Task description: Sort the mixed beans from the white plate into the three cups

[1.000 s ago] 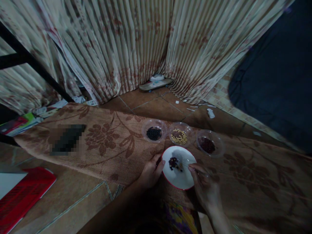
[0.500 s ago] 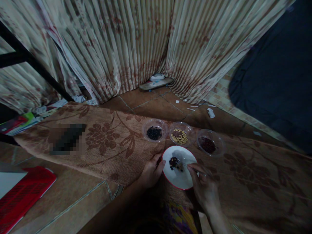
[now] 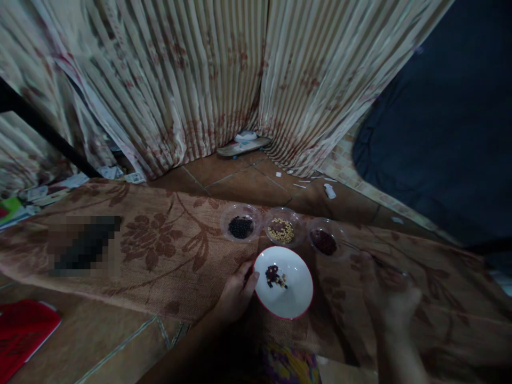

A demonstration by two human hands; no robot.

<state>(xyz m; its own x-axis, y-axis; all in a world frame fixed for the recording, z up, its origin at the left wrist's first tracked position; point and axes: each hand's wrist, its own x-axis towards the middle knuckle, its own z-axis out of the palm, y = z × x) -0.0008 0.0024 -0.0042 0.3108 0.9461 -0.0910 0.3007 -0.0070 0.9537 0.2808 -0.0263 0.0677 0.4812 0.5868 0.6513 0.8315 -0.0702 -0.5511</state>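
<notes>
My left hand [image 3: 239,290] grips the left rim of a white bowl [image 3: 296,290] with a red edge, thumb over the rim. Inside the bowl lies a small mixed heap of dark and yellow beans [image 3: 275,276]. My right hand [image 3: 390,296], blurred by motion, is closed around thin tweezers [image 3: 378,260], their tips pointing left toward the rightmost clear cup. That clear cup [image 3: 343,242] has dark red beans [image 3: 324,242] in it. Yellow beans [image 3: 281,230] sit in the middle cup, and black beans [image 3: 240,228] in the left one.
A brown flowered cloth [image 3: 160,288] covers the long table. At its left is a blurred-out dark object [image 3: 86,245]. Beyond the far edge, a skateboard [image 3: 244,146] stands by striped curtains [image 3: 192,80]. A red item [image 3: 28,330] shows at the lower left.
My right hand has moved right, out of the bowl to beside the cup of dark red beans, with the tweezers. My left hand still holds the bowl. The view has shifted slightly.
</notes>
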